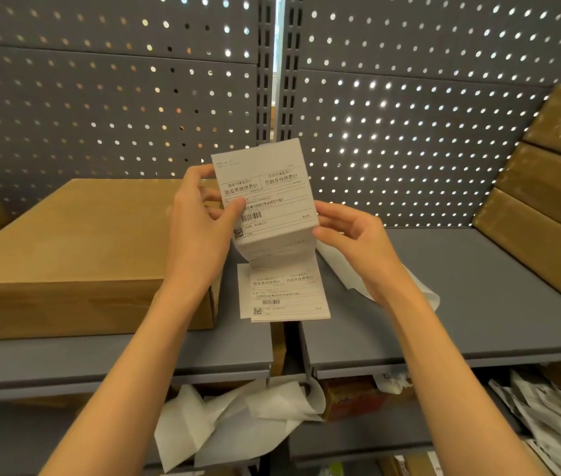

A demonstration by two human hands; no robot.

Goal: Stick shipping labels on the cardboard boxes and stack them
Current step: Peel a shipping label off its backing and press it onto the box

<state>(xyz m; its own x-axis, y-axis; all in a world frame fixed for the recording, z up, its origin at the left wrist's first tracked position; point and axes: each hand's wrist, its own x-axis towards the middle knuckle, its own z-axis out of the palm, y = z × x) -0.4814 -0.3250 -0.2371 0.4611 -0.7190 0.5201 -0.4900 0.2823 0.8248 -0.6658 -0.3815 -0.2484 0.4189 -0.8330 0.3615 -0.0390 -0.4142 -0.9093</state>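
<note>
White fan-folded shipping labels hang in the air over the gap between the two grey shelves, the left hand pinching the top sheet's left edge and the right hand pinching the stack's lower right corner, while the next label dangles loose below. That hanging tail could tear off or stick to itself if the peel goes crooked. The cardboard box at the left shelf's front edge is closed, contents unseen, as are the stacked boxes at the far right.

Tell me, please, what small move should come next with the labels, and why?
Probably peel the top label off the fan-fold strip: both the left hand and right hand pinch its edges, nothing is detached yet, and the cardboard box alongside shows no label.
</note>
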